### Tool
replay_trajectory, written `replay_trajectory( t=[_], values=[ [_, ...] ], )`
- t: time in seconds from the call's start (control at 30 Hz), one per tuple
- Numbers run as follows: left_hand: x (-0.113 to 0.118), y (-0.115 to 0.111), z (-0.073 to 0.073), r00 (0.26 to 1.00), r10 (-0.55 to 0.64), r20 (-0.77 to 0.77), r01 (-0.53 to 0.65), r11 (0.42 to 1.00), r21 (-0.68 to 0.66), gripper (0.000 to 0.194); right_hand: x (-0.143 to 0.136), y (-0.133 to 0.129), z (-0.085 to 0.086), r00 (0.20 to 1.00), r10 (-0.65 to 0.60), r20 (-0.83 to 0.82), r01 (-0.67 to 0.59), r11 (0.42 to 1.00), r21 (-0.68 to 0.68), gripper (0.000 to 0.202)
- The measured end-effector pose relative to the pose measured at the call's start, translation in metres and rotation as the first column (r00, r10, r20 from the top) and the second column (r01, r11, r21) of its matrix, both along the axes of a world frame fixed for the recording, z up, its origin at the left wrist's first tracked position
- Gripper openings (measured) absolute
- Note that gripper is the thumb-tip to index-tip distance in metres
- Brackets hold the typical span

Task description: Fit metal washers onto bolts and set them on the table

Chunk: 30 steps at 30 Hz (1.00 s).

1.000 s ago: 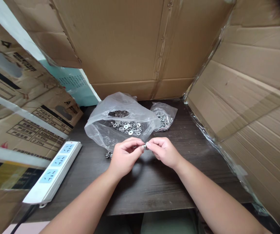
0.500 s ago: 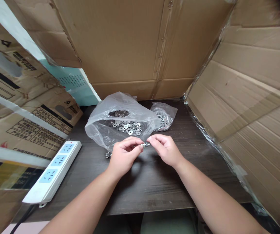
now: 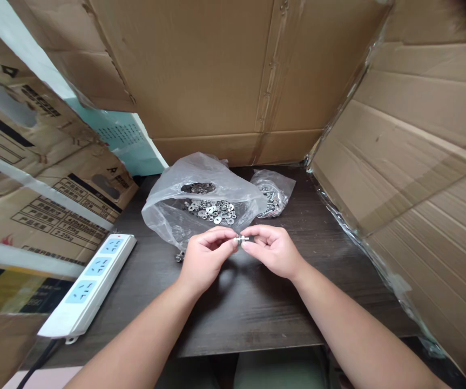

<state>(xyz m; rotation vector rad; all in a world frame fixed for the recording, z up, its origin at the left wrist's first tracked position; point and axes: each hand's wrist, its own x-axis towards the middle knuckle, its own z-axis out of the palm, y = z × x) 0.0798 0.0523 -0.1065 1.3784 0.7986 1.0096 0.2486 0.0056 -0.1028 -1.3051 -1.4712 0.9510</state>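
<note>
A small silver bolt [image 3: 241,239] with a washer and a nut on its shank lies level between my hands, above the table. My left hand [image 3: 209,255] pinches its left end between thumb and fingers, hiding that end. The thumb and forefinger of my right hand [image 3: 273,250] are closed about the nut, and the threaded end shows between them. Just behind my hands, an open plastic bag [image 3: 157,216] holds many loose washers [image 3: 217,220] and nuts. A smaller clear bag [image 3: 285,186] of bolts sits behind my right hand.
Several fasteners [image 3: 180,257] lie by my left wrist, partly hidden. A white power strip [image 3: 95,281] rests on the dark table [image 3: 257,319] at left, its cable running off the front. Cardboard walls [image 3: 212,70] stand at the back and both sides.
My right thumb and forefinger have moved slightly left, from the bolt's threaded end to around the nut. My left hand keeps its pinch almost unmoved.
</note>
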Motion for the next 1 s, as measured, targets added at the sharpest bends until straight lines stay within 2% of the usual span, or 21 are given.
replay_trajectory(
  t=[0.27,0.63,0.83,1.0],
  values=[
    [-0.0004,-0.0025,0.0028,1.0,-0.003,-0.026,0.004,1.0,0.029,0.015,-0.0009,-0.0012,0.0035,1.0,0.028,0.01,-0.027,0.997,-0.072,0.043],
    [0.001,-0.0048,0.0066,0.997,-0.003,-0.083,0.008,0.999,0.052,0.019,0.0006,0.0006,0.0038,0.999,0.043,0.004,-0.043,0.995,-0.087,0.038],
    [0.0001,-0.0053,0.0081,0.993,0.001,-0.116,0.007,0.998,0.07,0.018,0.0001,0.0026,0.0014,0.999,0.042,0.026,-0.041,0.997,-0.063,0.042],
    [0.0,-0.0038,0.0061,0.997,0.012,-0.077,-0.009,0.999,0.039,0.018,0.0008,0.0051,0.001,0.998,0.002,0.059,-0.001,1.0,-0.013,0.048]
  ],
)
